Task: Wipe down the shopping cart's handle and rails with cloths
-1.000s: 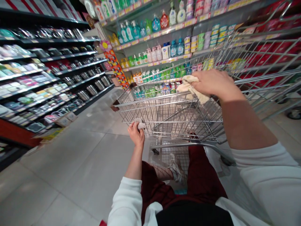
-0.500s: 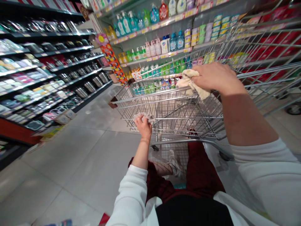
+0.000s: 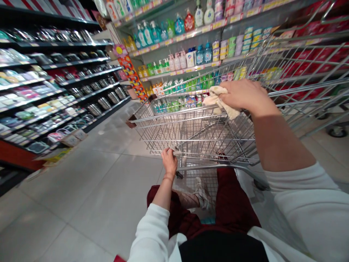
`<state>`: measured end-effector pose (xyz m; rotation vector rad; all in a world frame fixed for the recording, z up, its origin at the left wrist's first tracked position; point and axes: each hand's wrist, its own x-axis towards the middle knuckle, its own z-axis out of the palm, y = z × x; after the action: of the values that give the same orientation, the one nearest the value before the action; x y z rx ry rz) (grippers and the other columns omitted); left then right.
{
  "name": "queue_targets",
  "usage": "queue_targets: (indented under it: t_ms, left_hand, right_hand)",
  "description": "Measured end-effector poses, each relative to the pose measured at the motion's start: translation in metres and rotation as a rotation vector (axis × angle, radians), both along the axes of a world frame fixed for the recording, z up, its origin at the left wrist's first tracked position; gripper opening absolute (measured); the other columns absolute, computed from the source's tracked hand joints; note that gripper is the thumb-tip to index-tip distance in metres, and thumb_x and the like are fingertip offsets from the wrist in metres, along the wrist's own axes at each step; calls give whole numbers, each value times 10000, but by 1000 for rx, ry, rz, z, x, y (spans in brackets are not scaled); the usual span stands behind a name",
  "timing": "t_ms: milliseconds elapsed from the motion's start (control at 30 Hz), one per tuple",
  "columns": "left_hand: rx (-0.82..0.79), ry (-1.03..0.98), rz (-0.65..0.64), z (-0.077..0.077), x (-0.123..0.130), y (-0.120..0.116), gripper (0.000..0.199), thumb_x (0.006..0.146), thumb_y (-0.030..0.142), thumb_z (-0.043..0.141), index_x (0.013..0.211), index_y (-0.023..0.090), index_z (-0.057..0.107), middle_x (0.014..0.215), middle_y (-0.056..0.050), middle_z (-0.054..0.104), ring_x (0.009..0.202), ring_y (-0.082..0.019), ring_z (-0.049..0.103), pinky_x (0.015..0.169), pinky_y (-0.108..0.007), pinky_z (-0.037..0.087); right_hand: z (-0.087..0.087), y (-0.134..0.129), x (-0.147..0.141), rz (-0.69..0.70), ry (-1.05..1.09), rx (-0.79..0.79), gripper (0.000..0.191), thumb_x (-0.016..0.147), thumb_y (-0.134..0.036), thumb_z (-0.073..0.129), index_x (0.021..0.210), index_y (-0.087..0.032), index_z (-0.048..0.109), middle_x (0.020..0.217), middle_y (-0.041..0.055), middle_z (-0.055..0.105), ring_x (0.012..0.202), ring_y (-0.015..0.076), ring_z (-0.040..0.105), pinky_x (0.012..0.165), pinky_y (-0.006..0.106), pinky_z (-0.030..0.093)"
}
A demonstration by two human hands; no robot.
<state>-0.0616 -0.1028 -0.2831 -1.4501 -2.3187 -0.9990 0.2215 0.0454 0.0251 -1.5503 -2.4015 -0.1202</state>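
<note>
I count one cream cloth, one greyish cloth and one shopping cart close in front; more cart wire runs off rightward, and I cannot tell how many carts it belongs to. My right hand is curled over the cream cloth on the basket's top rail. My left hand pinches the greyish cloth at the basket's lower edge, its fingers partly hiding it. Beyond the basket wire, shelves carry pump bottles; darker shelving with metal pots stands left.
</note>
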Motion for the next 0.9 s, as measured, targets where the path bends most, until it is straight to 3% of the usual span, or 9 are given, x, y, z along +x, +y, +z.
queue_targets:
  t_ms: [167, 233, 333, 400, 500, 733, 800, 900]
  left_hand:
    - [446, 104, -133, 75, 13, 9, 577, 793, 109, 559, 1368, 161, 557, 1414, -177, 487, 1374, -293, 458, 1195, -463, 374]
    - [546, 157, -168, 108, 24, 18, 603, 799, 108, 547, 1398, 176, 530, 1475, -171, 444, 1427, -296, 418, 1219, -475, 348]
    - [524, 207, -187, 142, 39, 40, 627, 806, 73, 535, 1414, 227, 531, 1547, -133, 404, 1496, -316, 345, 1249, -536, 301]
    - [486, 231, -215, 149, 44, 53, 652, 807, 37, 529, 1424, 248, 543, 1551, -120, 421, 1527, -327, 303, 1263, -575, 269]
    - [453, 226, -235, 131, 43, 64, 629, 815, 15, 538, 1398, 247, 585, 1528, -129, 464, 1542, -334, 285, 1269, -594, 264]
    - [246, 233, -275, 34, 28, 41, 442, 877, 52, 494, 1233, 212, 702, 1355, -162, 621, 1439, -301, 461, 1208, -556, 384]
    - [221, 246, -266, 21, 26, 36, 431, 887, 55, 480, 1217, 207, 712, 1336, -161, 638, 1419, -291, 481, 1198, -542, 397]
    - [214, 252, -261, 17, 27, 35, 443, 891, 57, 492, 1247, 215, 705, 1351, -158, 630, 1414, -289, 480, 1198, -532, 394]
  right_hand:
    - [-1, 0, 0, 17, 5, 4, 473, 918, -452, 417, 1304, -285, 634, 1240, 133, 659, 1089, 341, 601, 834, 468, 413]
    - [-1, 0, 0, 16, 11, 5, 481, 915, -450, 422, 1311, -277, 632, 1256, 139, 656, 1102, 348, 600, 839, 475, 416]
    - [0, 0, 0, 6, 2, 4, 479, 908, -443, 425, 1300, -273, 641, 1252, 146, 662, 1087, 353, 607, 815, 467, 416]
    - [0, -1, 0, 2, -5, 13, 473, 908, -442, 421, 1288, -273, 646, 1236, 138, 670, 1068, 344, 614, 792, 450, 411]
    - [0, -2, 0, 12, -13, 22, 475, 911, -444, 414, 1286, -267, 647, 1228, 130, 674, 1060, 332, 622, 771, 430, 405]
    - [-1, -2, -2, 17, 10, 27, 475, 915, -432, 418, 1296, -268, 649, 1224, 139, 682, 1055, 328, 623, 795, 448, 412]
    - [-1, -1, -2, 18, 12, 28, 470, 919, -432, 418, 1293, -271, 652, 1232, 140, 679, 1069, 336, 621, 810, 460, 415]
    - [-1, -1, -1, 18, 18, 17, 477, 927, -452, 417, 1306, -277, 648, 1242, 137, 672, 1090, 338, 620, 829, 465, 419]
